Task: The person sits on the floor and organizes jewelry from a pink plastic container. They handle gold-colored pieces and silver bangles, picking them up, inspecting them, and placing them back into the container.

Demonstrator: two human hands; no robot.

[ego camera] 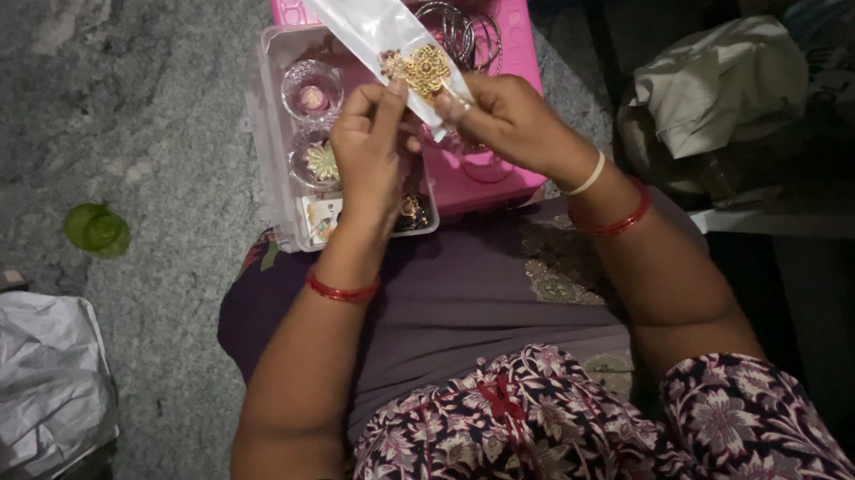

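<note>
Both hands pinch the near end of a clear plastic pouch holding a gold ornament, raised just above the pink box: the left hand is curled with thumb and fingertips closed on the pouch's edge, and the right hand likewise grips it between thumb and forefinger. A clear compartment tray of small jewellery sits against the pink box's left side, under the left hand, and a green object lies on the stone floor well left of the box.

Dim grey stone floor, crumpled white plastic sheet at left.
</note>
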